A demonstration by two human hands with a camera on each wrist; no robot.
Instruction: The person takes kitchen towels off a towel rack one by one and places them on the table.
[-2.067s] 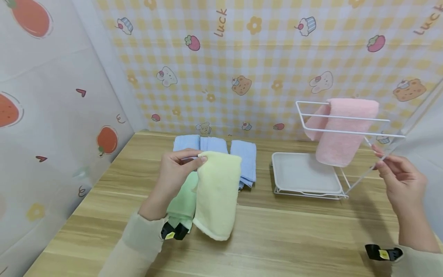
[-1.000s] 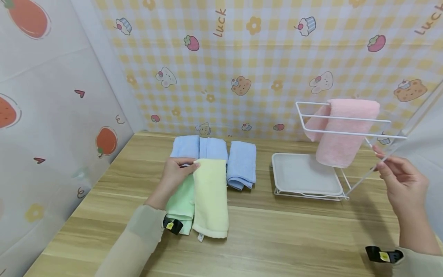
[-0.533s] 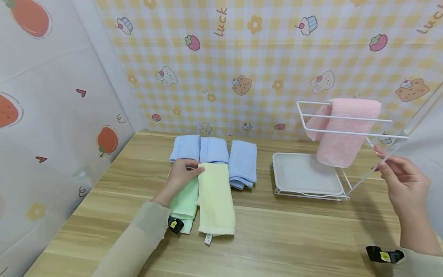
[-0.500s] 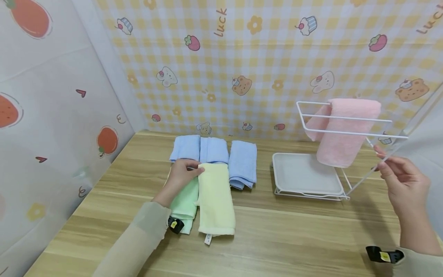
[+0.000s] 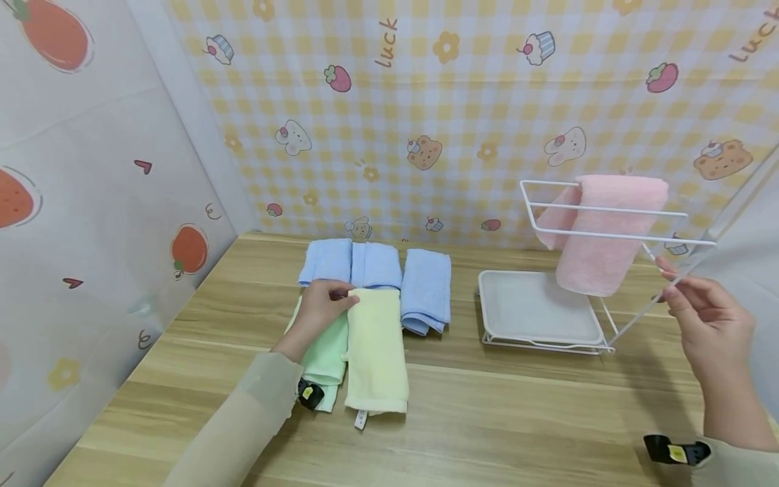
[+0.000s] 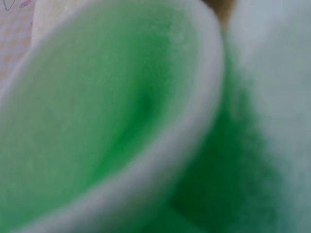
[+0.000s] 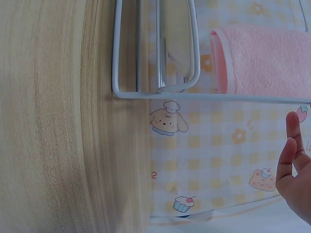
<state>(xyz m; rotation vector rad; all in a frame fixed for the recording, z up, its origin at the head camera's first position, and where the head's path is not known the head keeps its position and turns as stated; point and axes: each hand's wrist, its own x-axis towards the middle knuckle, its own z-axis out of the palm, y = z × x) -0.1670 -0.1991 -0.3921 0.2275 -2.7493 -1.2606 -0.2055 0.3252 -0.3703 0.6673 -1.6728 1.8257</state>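
My left hand (image 5: 321, 310) pinches the upper left corner of a folded yellow towel (image 5: 377, 352). The towel lies lengthwise with a white tag at its near edge. Beside it, partly under my left hand and wrist, is a folded green towel (image 5: 325, 355), whose blurred curved edge fills most of the left wrist view. At the right, my right hand (image 5: 712, 314) has its fingers at the slanting upright of a white wire rack (image 5: 621, 235). A pink towel (image 5: 611, 237) hangs over the rack's top bars. In the right wrist view, fingers (image 7: 291, 160) show beside the rack's bar.
Three folded blue towels (image 5: 426, 287) lie behind and right of the yellow one. A pale tray (image 5: 535, 308) sits in the rack's base. Printed cloth walls (image 5: 487, 108) stand behind and left of the wooden table (image 5: 487, 419).
My left hand has lowered the yellow towel flat beside the green one, then shifted it slightly. The blue towels behind show more fully now. My right hand has stayed at the rack.
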